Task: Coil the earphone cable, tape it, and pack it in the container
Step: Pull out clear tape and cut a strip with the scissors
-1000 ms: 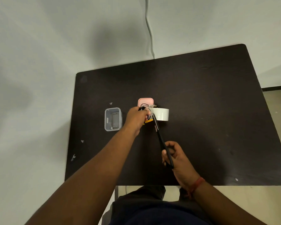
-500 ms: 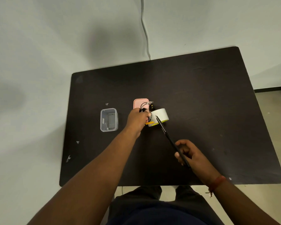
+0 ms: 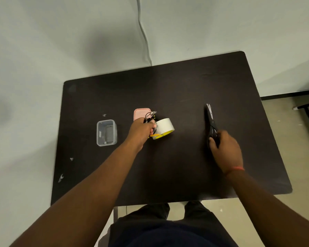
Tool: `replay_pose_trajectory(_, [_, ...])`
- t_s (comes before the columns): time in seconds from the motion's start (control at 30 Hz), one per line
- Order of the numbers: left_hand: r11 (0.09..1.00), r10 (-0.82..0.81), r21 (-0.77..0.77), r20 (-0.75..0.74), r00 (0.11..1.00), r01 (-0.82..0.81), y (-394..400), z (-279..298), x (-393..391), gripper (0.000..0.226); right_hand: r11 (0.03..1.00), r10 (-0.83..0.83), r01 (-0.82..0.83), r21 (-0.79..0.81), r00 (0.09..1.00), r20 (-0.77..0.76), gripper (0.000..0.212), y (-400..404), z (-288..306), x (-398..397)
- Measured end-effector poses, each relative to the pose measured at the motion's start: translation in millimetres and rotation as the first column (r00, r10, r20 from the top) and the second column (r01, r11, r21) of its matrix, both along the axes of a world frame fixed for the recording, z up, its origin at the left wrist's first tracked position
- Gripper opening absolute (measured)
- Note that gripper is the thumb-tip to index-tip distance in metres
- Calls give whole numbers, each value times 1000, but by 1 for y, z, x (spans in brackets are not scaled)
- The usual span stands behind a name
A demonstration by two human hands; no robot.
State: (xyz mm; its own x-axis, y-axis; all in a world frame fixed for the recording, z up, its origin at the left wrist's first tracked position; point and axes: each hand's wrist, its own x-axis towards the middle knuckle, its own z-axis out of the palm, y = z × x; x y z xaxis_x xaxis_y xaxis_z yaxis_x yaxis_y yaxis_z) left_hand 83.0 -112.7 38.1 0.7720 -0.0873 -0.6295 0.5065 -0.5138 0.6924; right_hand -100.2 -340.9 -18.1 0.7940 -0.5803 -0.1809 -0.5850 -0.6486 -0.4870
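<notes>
Dark brown table [image 3: 185,166] carries everything; pale floor around it, a thin grey cord [image 3: 143,32] runs down the floor to the table's far edge. One clear container [image 3: 106,132] sits toward the left edge, open, something grey inside, too blurred to name. One pink lid [image 3: 141,114] lies flat just right of it, nearer the far edge. One roll of white tape [image 3: 163,128], yellow inner rim, stands on its side at mid-table, touching the left hand [image 3: 141,130]. Left hand's fingers are curled shut, pinching the black earphone cable [image 3: 150,118]; loops stick out above the knuckles, over the lid's right edge. The hand hides most of the coil, so whether it is taped cannot be told. One pair of black scissors [image 3: 210,122] is toward the right edge, blades together and pointing to the far edge, a bit of white at the tip. Right hand [image 3: 223,148] has its fingers wrapped on the scissor handles; red thread [image 3: 235,169] on that wrist. Four small white scraps [image 3: 61,178] lie along the left edge. Dark trousers [image 3: 168,227] show below the near edge.
</notes>
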Motion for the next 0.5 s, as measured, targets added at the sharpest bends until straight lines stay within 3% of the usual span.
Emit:
replay_pose_trajectory(0.13, [1000, -12, 7, 18, 1000, 12, -3, -3, -3, 14, 980, 21, -32, -194, 998, -62, 27, -12, -13, 25])
replay_pose_trajectory(0.4, [999, -31, -9, 40, 999, 31, -5, -3, -7, 15, 941, 20, -89, -325, 977, -210, 32, -14, -14, 30])
replay_pose_trajectory(0.5, [999, -52, -3, 42, 998, 53, -4, -2, -9, 13, 954, 23, -54, -296, 994, -105, 36, -5, -5, 44])
